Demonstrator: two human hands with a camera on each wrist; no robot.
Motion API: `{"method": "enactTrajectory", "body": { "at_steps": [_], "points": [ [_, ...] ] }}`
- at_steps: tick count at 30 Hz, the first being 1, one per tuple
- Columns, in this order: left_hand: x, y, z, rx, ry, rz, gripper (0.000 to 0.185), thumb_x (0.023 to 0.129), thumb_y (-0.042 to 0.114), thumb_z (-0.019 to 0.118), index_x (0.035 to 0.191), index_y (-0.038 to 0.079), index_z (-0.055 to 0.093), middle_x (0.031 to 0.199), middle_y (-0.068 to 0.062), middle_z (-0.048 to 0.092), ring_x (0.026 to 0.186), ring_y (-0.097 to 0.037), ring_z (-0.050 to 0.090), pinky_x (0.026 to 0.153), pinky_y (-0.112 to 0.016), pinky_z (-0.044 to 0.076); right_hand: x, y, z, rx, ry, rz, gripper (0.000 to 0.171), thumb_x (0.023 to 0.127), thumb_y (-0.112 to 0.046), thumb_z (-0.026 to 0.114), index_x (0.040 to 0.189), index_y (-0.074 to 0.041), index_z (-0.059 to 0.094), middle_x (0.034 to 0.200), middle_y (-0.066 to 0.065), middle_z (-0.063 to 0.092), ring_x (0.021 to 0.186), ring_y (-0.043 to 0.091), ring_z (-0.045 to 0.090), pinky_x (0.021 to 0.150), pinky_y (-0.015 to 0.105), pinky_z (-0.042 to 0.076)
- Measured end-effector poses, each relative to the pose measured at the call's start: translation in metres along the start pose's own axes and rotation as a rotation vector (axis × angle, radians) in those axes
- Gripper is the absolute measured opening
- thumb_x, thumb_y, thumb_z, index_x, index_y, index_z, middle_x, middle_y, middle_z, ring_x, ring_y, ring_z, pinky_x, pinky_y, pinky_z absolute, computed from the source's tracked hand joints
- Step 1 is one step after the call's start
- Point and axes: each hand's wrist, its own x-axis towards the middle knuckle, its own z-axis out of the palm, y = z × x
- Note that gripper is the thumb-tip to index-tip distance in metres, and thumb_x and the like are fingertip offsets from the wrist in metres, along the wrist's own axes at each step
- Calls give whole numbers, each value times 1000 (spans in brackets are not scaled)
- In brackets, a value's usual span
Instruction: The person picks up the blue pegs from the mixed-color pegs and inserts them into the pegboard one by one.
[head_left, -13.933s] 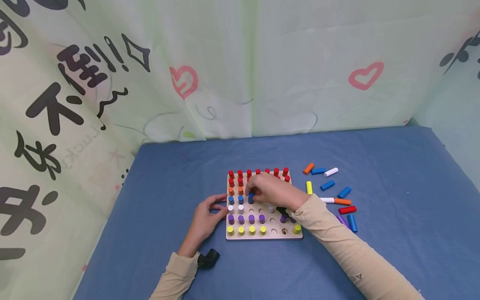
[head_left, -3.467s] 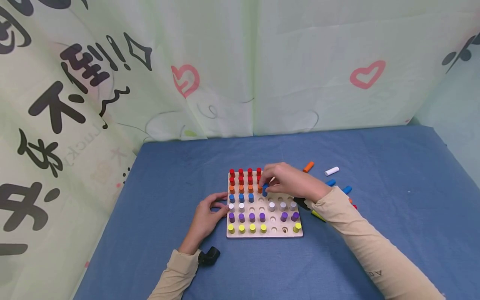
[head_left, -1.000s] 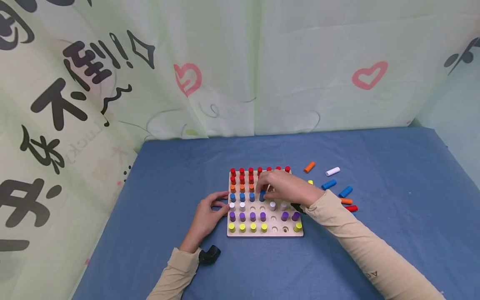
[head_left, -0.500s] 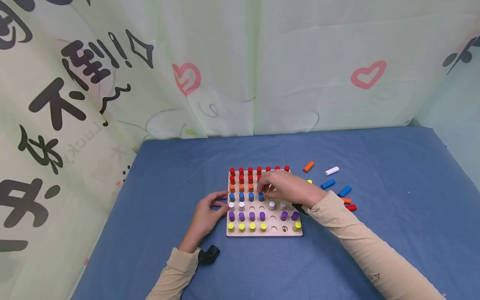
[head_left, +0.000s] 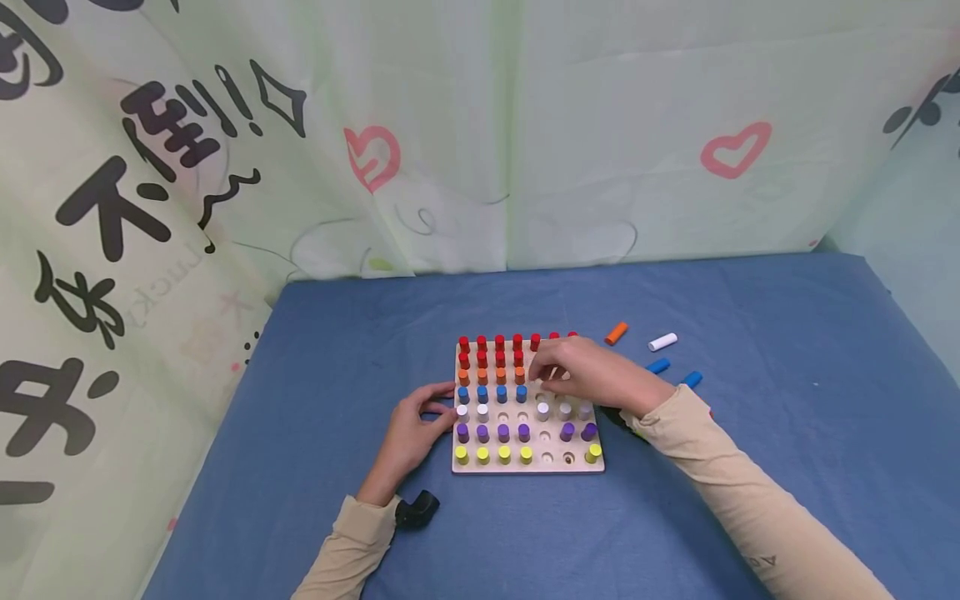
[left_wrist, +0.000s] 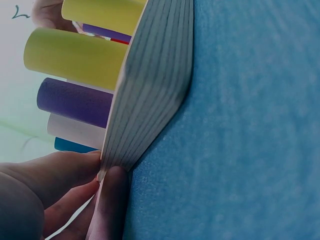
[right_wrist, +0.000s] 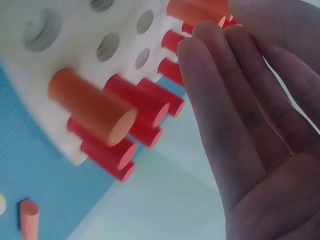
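Right hand (head_left: 588, 372) has moved rightward from blue peg (head_left: 521, 394), extended, empty; left hand (head_left: 411, 429), relaxed, touches board (head_left: 558, 446) at lower frame centre.

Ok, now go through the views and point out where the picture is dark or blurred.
Head: fairly even light, the pegboard readable, a soft shadow on the blue cloth by the right sleeve. Left wrist: dim, the left hand shaded, the cloth out of focus. Right wrist: the right hand dark against a pale background, the nearest orange peg slightly soft.
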Motion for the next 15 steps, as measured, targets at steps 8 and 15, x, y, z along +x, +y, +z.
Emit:
{"method": "enactTrajectory", "body": {
  "at_steps": [8, 15],
  "points": [
    [0, 1, 0, 5, -1, -6, 39, 92, 11, 70, 131, 10, 63, 126, -6, 65, 94, -16, 67, 74, -29, 56, -16, 9, -6, -3, 56, 34, 17, 86, 0, 73, 101, -8, 74, 97, 2, 68, 84, 11, 64, 75, 32, 56],
    [1, 0, 1, 1, -7, -7, 40, 92, 11, 70, 130, 11, 63, 122, -6, 67, 93, -16, 67, 72, -26, 56, -26, 15, -10, -22, 79, 66, 16, 86, -1, 73, 101, -9, 74, 98, 1, 67, 85, 11, 63, 77, 38, 57]
  ]
}}
